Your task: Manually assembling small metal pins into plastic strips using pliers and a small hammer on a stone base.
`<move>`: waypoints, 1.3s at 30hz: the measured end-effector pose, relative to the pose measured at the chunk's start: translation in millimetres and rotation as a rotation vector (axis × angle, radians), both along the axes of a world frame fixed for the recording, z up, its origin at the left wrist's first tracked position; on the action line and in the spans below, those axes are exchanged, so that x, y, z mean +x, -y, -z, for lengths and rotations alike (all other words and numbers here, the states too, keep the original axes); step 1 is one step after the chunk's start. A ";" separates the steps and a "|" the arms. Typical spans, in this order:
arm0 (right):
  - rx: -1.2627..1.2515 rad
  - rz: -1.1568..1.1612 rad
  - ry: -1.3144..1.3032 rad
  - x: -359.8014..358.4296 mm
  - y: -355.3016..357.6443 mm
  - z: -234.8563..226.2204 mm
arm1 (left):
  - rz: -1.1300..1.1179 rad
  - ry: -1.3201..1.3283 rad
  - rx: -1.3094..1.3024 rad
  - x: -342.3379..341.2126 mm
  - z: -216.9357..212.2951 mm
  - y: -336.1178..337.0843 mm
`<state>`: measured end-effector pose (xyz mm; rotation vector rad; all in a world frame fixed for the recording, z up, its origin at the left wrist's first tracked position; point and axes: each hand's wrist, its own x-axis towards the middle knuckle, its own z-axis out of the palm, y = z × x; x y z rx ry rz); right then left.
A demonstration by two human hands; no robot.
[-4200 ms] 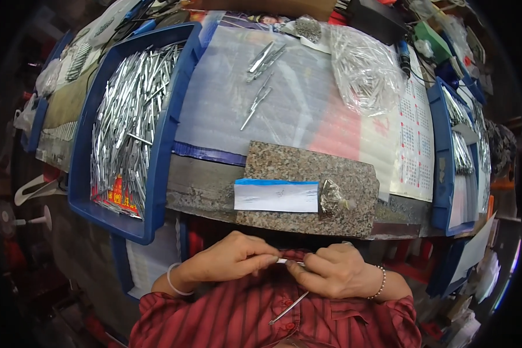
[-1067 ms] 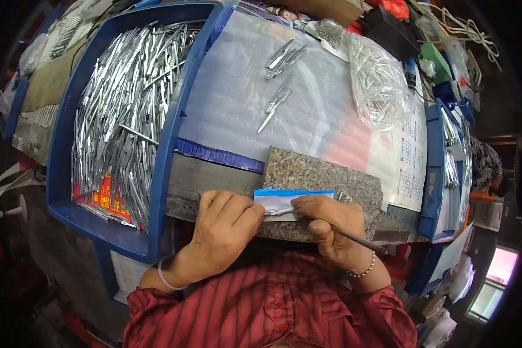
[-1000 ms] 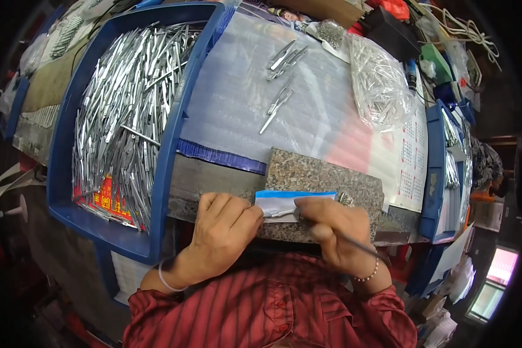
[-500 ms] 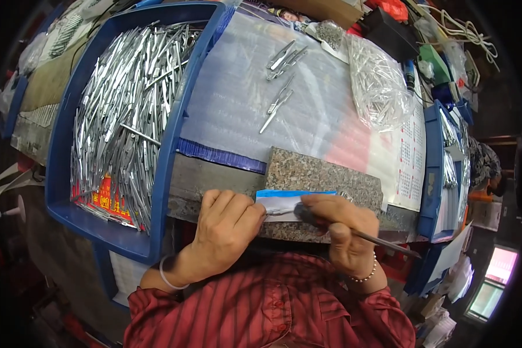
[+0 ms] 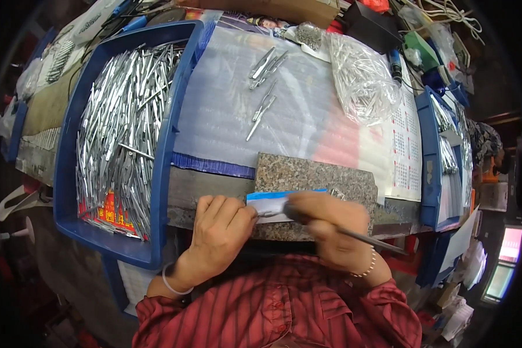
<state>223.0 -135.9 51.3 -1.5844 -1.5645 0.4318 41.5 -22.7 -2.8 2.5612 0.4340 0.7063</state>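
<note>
My left hand (image 5: 223, 231) is closed, its fingertips pinching the end of a thin silvery metal piece (image 5: 268, 213). That piece lies on a white pad with a blue edge (image 5: 267, 195), which rests on a speckled granite block (image 5: 313, 168). My right hand (image 5: 339, 226), smeared by motion, is wrapped round a hammer (image 5: 374, 239). The hammer's dark, blurred head is close over the pad, beside the metal piece, and its handle sticks out behind the hand to the right. I cannot tell whether the head touches the piece.
A blue bin (image 5: 163, 168) full of slim metal parts stands at left. Several tweezer-like parts (image 5: 264, 109) lie on the plastic-covered tabletop (image 5: 214, 110). A clear bag of parts (image 5: 365, 81) lies at far right, near a blue tray (image 5: 429, 156). Small metal bits (image 5: 335, 193) sit on the block.
My right hand and the hammer's head have shifted slightly left over the pad. The left hand keeps its pinch. The whole view has moved a little.
</note>
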 end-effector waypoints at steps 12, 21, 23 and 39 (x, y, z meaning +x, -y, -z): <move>0.006 0.322 0.092 33.0 51.8 7.6 | 0.026 -0.042 0.023 15.1 -7.8 3.8; 0.056 0.211 -0.628 21.9 94.9 10.7 | 0.000 0.013 -0.091 -1.9 -50.5 38.1; 0.047 0.231 -0.757 15.3 99.5 10.1 | 0.047 0.068 -0.092 7.6 -53.3 48.8; -0.098 0.118 -0.974 27.4 145.4 15.1 | 0.200 0.107 -0.144 43.5 -67.4 96.6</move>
